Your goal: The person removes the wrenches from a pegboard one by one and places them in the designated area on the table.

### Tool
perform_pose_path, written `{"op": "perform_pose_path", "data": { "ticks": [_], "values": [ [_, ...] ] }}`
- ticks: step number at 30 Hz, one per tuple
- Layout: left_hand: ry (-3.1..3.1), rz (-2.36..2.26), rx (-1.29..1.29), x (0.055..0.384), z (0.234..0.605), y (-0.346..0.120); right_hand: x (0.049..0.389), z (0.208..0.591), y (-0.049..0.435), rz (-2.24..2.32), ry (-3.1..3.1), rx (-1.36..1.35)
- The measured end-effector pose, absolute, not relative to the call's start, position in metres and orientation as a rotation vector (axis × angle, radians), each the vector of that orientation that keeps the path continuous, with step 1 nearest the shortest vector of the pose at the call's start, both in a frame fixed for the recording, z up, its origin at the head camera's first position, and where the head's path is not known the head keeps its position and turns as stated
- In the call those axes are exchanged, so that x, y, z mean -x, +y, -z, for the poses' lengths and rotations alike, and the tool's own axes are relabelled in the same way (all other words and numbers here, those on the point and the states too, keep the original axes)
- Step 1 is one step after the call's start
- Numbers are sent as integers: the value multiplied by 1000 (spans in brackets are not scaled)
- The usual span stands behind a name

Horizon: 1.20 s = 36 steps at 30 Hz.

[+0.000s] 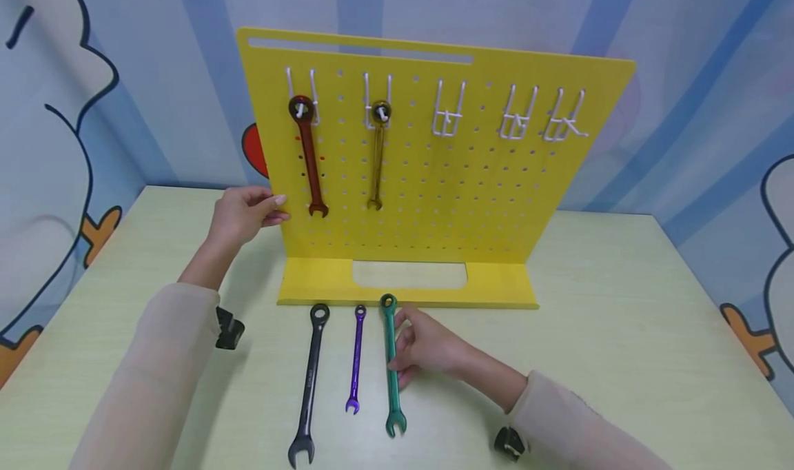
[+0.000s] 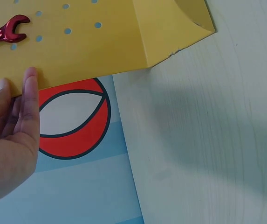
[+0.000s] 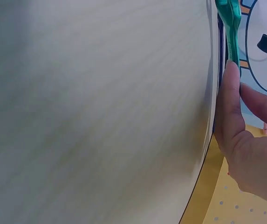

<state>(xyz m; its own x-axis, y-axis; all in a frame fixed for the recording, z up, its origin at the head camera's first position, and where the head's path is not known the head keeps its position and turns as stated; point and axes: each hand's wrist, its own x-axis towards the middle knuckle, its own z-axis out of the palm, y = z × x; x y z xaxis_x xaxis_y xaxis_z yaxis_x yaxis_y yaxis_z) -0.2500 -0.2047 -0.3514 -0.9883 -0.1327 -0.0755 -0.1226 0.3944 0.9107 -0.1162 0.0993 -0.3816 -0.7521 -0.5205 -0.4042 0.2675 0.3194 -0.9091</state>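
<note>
My left hand holds the left edge of a yellow pegboard, its thumb and fingers at the edge beside a hanging red wrench. With the right hand I pinch the shaft of a green combination wrench in front of the board's base. The green wrench's open end points toward me and its ring end overlaps the base's front edge. To its left, a small purple wrench and a long black wrench lie side by side on the table.
A gold wrench hangs from the second hook of the board. Three more white hooks, including a middle one, carry nothing. The board's base stands on the pale wooden table, with a blue patterned wall behind.
</note>
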Motion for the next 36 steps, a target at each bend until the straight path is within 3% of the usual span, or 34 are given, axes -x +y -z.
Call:
{"op": "perform_pose_path", "data": {
  "ticks": [6,36],
  "values": [
    [-2652,1691,-173,220,316,-189,113,381,97,1461,1921,220],
    [-2666,1628,-200,220,315,-188,109,384,92,1389,2023,135]
  ]
}}
